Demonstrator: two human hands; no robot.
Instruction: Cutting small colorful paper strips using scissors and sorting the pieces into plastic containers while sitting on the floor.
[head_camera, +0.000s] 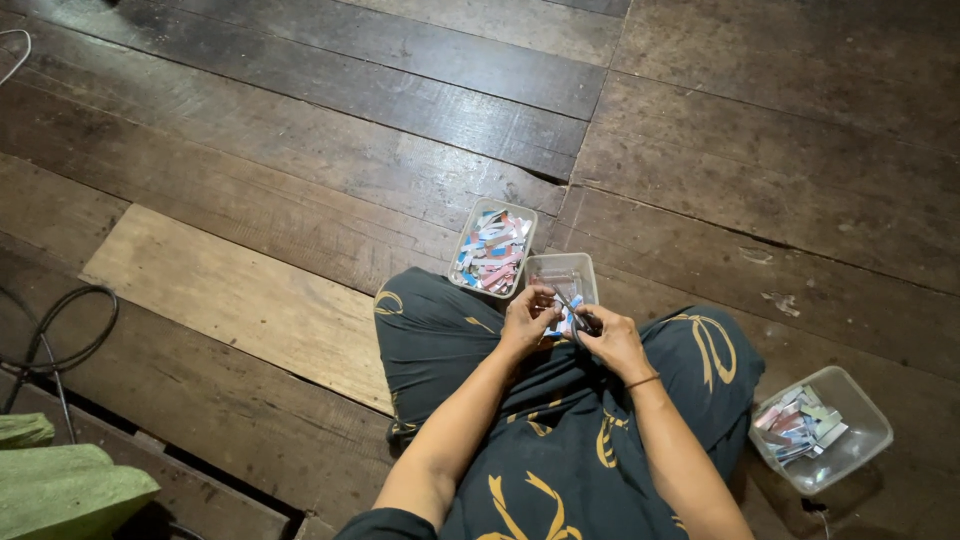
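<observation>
We are sitting on the plank floor (300, 150), left hand (527, 318) pinching a paper strip (562, 320), right hand (612, 340) gripping scissors (578, 312) over a near-empty tub (560, 270), beside a full tub (492, 250).

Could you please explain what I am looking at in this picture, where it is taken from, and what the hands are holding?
There is no machine here: the single picture comes from a camera worn on a person's head, looking down at their own lap and hands. The person sits on a dark wooden plank floor. The right hand holds small scissors, while the left hand pinches a small paper piece against the blades. Just ahead stand two clear plastic tubs: the full tub is heaped with pink, blue and white paper strips, and the near tub holds only a few. A third tub with strips sits by the right knee. Black cables lie at far left.
</observation>
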